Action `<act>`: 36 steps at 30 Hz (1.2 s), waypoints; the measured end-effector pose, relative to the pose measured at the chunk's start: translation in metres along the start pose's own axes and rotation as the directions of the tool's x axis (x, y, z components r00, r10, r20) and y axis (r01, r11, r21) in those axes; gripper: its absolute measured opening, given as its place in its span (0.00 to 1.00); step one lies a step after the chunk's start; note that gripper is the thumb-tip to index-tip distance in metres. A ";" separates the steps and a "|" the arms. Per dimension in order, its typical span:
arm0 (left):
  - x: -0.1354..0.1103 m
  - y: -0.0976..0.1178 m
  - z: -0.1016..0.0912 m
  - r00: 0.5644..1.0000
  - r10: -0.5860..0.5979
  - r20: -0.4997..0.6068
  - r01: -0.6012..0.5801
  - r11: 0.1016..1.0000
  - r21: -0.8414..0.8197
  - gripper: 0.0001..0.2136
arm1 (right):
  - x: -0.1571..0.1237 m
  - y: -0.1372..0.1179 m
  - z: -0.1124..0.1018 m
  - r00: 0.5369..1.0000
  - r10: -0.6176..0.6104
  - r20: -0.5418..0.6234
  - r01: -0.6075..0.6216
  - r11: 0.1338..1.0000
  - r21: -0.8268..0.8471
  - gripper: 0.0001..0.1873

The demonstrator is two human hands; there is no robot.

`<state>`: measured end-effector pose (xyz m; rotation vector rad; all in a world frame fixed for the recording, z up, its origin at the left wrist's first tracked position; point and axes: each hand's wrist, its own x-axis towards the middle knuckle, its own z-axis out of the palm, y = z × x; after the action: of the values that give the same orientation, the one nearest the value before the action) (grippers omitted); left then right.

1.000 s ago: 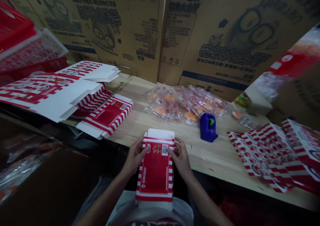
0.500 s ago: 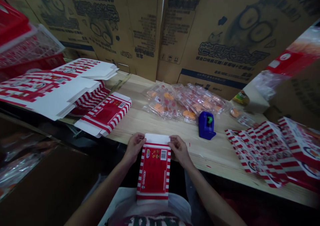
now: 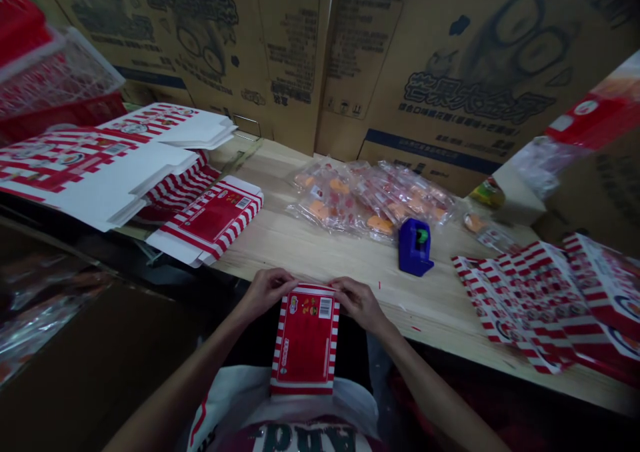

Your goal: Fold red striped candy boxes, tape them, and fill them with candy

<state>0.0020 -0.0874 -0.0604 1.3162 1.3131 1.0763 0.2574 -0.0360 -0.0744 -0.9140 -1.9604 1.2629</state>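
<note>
A red box with red-and-white striped edges (image 3: 305, 342) is held between my hands, its printed back with a barcode facing up. My left hand (image 3: 267, 291) pinches its upper left corner. At the upper right corner, the fingers of my right hand (image 3: 357, 300) are closed on the edge. No white flap stands out from the box's top end. The lower end rests against my clothing, in front of the table edge. A matching box (image 3: 217, 215) lies on the table to the left.
Flat printed cartons (image 3: 120, 165) are stacked at the left. Clear packets with orange pieces (image 3: 370, 199) lie mid-table, beside a blue tape dispenser (image 3: 415, 247). Several striped boxes (image 3: 545, 299) lie at the right. Big cardboard cartons (image 3: 400, 72) line the back.
The white flap at the box's top end, upright before, is now folded down out of sight. My fingers have moved inward along the top edge. The view has shifted slightly.
</note>
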 end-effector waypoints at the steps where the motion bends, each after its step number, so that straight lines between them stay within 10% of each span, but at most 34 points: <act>1: 0.000 0.001 -0.001 1.000 0.013 0.012 -0.013 0.999 0.050 0.09 | -0.001 0.000 0.001 0.999 0.037 -0.013 -0.037 0.999 0.026 0.12; 12: 0.008 0.030 -0.004 0.995 -0.064 0.083 0.060 0.997 0.051 0.08 | 0.007 -0.025 -0.014 0.997 0.031 -0.070 -0.045 0.978 -0.204 0.06; 26: 0.008 0.029 0.018 0.984 0.119 0.136 -0.147 0.965 0.220 0.07 | -0.025 -0.016 -0.009 0.977 0.077 -0.200 -0.050 0.990 0.134 0.08; 32: 0.002 0.017 0.037 0.996 -0.071 0.055 0.078 0.990 -0.119 0.11 | -0.038 -0.013 -0.005 0.944 0.108 -0.312 -0.055 0.983 0.173 0.12; 36: 0.003 0.017 0.046 0.976 -0.202 0.087 0.220 0.912 -0.345 0.18 | -0.032 0.000 -0.049 0.734 0.079 -0.675 -0.095 0.995 0.013 0.15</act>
<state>0.0506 -0.0854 -0.0510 0.9047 1.1318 1.0618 0.3148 -0.0379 -0.0622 -1.2727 -1.3535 0.7786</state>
